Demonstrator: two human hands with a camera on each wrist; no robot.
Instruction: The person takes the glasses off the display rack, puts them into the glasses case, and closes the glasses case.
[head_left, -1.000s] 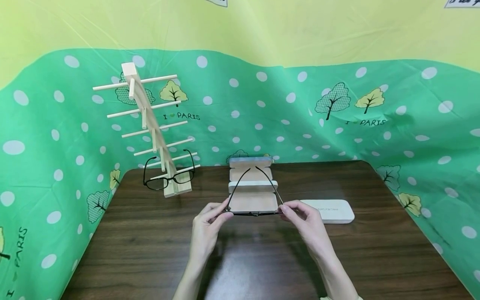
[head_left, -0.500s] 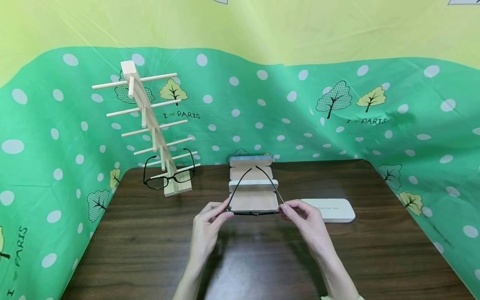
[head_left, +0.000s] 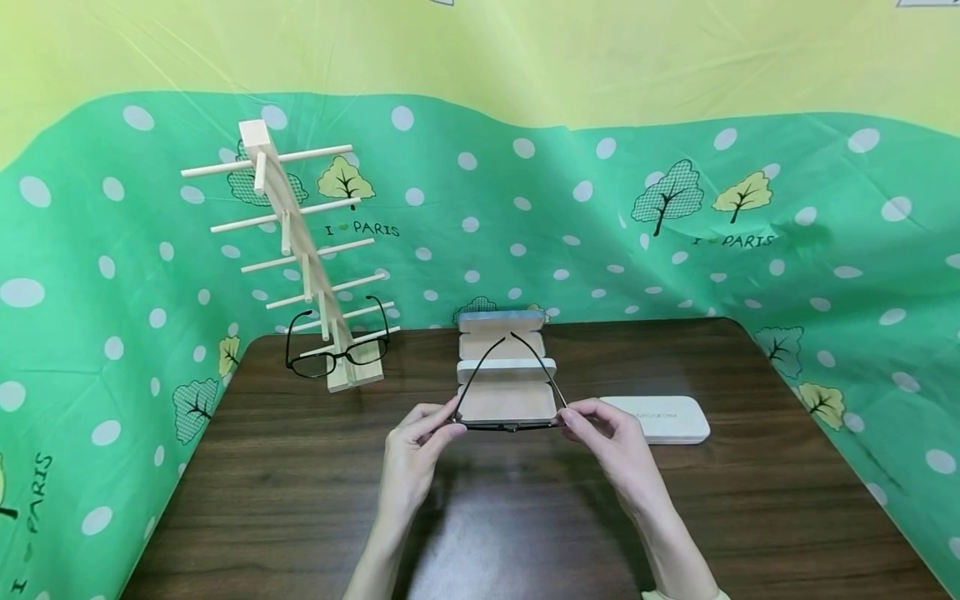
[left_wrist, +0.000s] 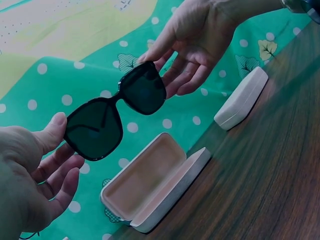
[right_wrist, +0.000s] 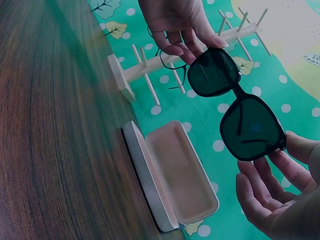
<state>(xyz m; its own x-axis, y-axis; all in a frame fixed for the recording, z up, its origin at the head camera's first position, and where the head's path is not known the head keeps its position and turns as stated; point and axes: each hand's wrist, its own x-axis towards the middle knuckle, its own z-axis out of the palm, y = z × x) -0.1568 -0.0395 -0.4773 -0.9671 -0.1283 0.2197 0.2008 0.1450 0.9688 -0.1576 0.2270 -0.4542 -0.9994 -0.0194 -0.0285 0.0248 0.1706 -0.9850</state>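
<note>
A pair of black sunglasses [head_left: 512,427] is held up in front of me, dark lenses [left_wrist: 95,131] facing the wrist cameras. Both temples are unfolded and point away toward the backdrop. My left hand [head_left: 408,462] pinches the frame's left end between thumb and fingers. At the other end, my right hand [head_left: 618,446] grips it the same way, lower fingers [right_wrist: 250,200] loosely bent. Behind the sunglasses in the head view, a white glasses case [head_left: 506,404] lies open with its pale pink lining showing; the sunglasses overlap its front edge there.
A wooden display rack [head_left: 300,242] with several pegs stands at the back left, black-framed eyeglasses [head_left: 345,357] on its lower part. A closed white case [head_left: 663,419] lies right of the open one on the dark wooden table [head_left: 285,508]. Green dotted cloth [head_left: 570,208] hangs behind.
The head view has shifted very slightly. Both hands hold the sunglasses in nearly the same place throughout, and the cases and rack stay where they were.
</note>
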